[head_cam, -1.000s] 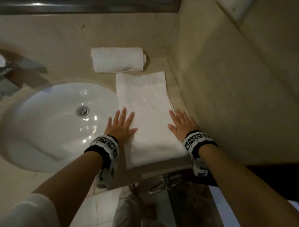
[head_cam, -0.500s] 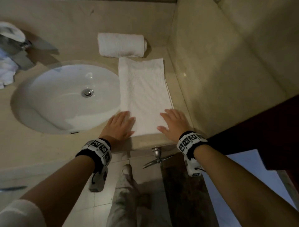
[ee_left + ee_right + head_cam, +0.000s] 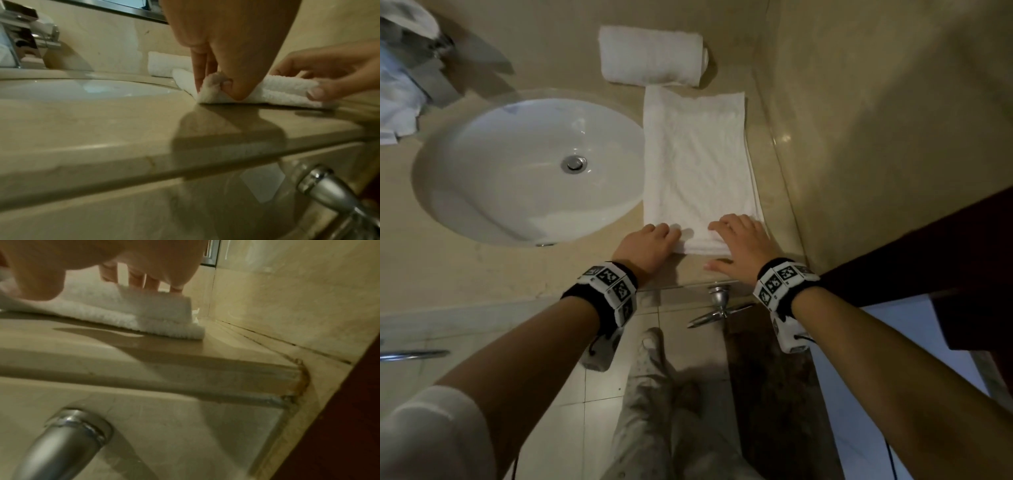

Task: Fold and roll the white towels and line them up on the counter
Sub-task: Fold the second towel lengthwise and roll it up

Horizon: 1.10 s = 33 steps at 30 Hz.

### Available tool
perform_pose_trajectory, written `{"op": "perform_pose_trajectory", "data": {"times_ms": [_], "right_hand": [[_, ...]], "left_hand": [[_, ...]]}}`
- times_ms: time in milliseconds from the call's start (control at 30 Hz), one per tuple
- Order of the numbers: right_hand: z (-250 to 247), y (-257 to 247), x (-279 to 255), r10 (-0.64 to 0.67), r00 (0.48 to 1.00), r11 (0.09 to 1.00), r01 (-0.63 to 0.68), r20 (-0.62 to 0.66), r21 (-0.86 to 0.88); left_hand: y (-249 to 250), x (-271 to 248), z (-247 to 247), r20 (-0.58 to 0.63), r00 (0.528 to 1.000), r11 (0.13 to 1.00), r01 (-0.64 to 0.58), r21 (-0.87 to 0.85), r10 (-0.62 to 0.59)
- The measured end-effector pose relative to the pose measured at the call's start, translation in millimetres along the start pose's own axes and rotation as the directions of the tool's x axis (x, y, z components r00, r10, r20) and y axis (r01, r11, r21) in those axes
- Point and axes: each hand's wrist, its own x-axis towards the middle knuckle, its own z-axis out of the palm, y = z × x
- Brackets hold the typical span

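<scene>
A folded white towel (image 3: 695, 164) lies flat and lengthwise on the beige counter (image 3: 482, 274), right of the sink. Its near edge is turned up into a low fold (image 3: 277, 91) (image 3: 144, 311). My left hand (image 3: 654, 236) pinches the near left corner (image 3: 211, 86) between thumb and fingers. My right hand (image 3: 736, 233) grips the near right end, with its fingers (image 3: 152, 280) on top and the thumb (image 3: 314, 92) at the front. A rolled white towel (image 3: 650, 54) lies crosswise against the back wall, just past the flat towel's far end.
A white oval sink (image 3: 517, 164) is set into the counter at left, with a chrome faucet (image 3: 30, 40) behind it. Crumpled white cloth (image 3: 397, 96) lies at the far left. The side wall (image 3: 859, 137) stands close on the right. A chrome handle (image 3: 719, 301) sticks out below the counter edge.
Both hands have slid back from the towel's middle to its near end. Their fingers went from flat to curled, and the near edge is now lifted.
</scene>
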Motion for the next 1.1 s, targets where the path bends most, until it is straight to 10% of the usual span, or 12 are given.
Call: {"op": "perform_pose_trajectory", "data": {"times_ms": [267, 567, 867, 1100], "right_hand": [[-6, 6, 9, 0.075, 0.996, 0.986, -0.067, -0.047, 0.154], [-21, 25, 30, 0.166, 0.956, 0.891, -0.251, 0.244, 0.379], [-12, 18, 47, -0.077, 0.990, 0.991, 0.063, -0.117, -0.119], [-21, 18, 29, -0.075, 0.994, 0.994, 0.081, 0.076, -0.072]], "left_hand": [[-15, 14, -21, 0.053, 0.983, 0.975, 0.181, -0.126, -0.176], [-33, 24, -15, -0.053, 0.949, 0.834, 0.246, -0.494, -0.311], [-41, 28, -6, -0.154, 0.988, 0.998, -0.005, -0.056, -0.003], [-37, 19, -14, 0.034, 0.998, 0.998, 0.050, 0.027, -0.051]]}}
